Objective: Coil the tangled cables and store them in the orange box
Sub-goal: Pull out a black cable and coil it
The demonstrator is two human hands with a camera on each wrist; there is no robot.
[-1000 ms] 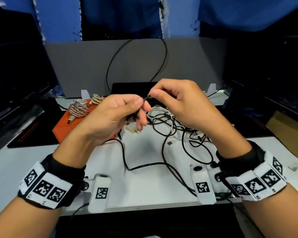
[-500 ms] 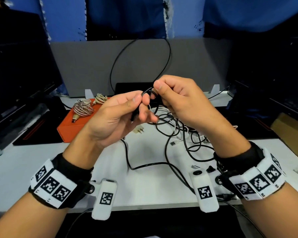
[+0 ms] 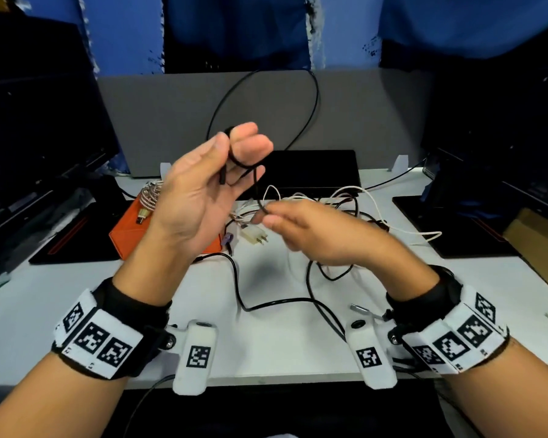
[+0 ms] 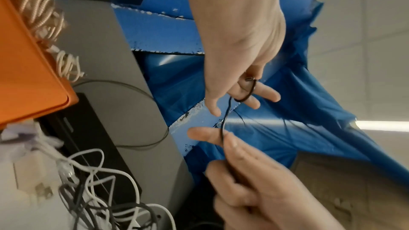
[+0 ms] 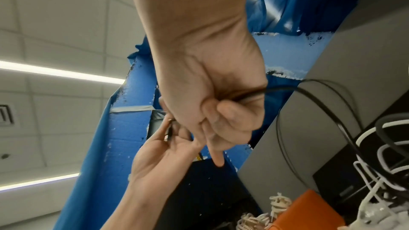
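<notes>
My left hand [image 3: 234,150] is raised palm toward me, thumb pinning the plug end of a thin black cable [image 3: 256,184] that loops round two fingers. My right hand [image 3: 266,216], lower and nearer the table, pinches the same cable a short way down. In the left wrist view the black cable loop [image 4: 245,93] wraps the left fingers, and the right hand's fingertips [image 4: 230,142] nip the strand. The orange box [image 3: 130,235] lies at the left with a coiled braided cable [image 3: 151,194] on it. A tangle of white and black cables [image 3: 345,200] covers the table behind my right hand.
A white charger plug [image 3: 255,237] and a purple connector [image 3: 227,238] lie beside the orange box. More black cable [image 3: 266,303] trails across the white table [image 3: 266,343]. A grey partition [image 3: 171,121] stands behind, with dark monitors on both sides.
My left hand has risen and turned palm up with a loop round its fingers. The right hand has dropped toward the table, drawing the black cable down between the hands.
</notes>
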